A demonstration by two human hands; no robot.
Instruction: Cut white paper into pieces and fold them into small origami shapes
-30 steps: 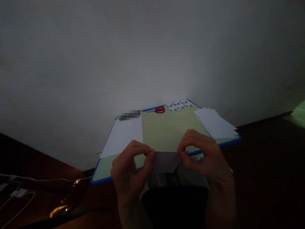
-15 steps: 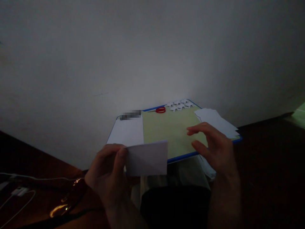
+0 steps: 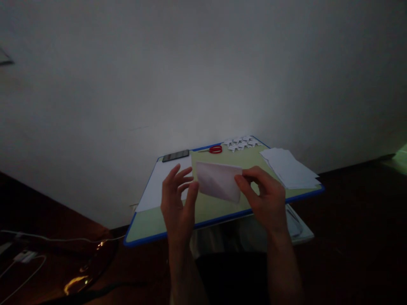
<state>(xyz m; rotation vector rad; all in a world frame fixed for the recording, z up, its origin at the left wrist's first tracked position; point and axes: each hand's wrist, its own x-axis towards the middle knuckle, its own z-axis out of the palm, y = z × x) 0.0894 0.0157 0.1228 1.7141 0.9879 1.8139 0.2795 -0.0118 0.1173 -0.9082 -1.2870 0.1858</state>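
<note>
Holding a folded white paper rectangle (image 3: 218, 181) up above the green, blue-edged board (image 3: 219, 207), the person has it pinched at its right edge between the thumb and fingers of the right hand (image 3: 263, 199). The left hand (image 3: 178, 199) hovers just beside the paper's left edge, fingers spread and loosely curled, gripping nothing; whether a fingertip brushes the paper I cannot tell in this dim light. The piece is tilted, its face turned towards the person, and a diagonal crease seems to run across it, so I judge some folding is already done on this sheet while more shaping is left.

At the far edge of the board lies a cluster of small white folded paper shapes (image 3: 241, 143), which look like finished pieces, just right of a pair of red-handled scissors (image 3: 215, 149). A fanned stack of plain white sheets (image 3: 291, 168) rests on the right side of the board, seemingly unfolded stock. A single large white sheet (image 3: 159, 186) lies on the left side, with a dark flat phone (image 3: 175, 155) at its far end.
</note>
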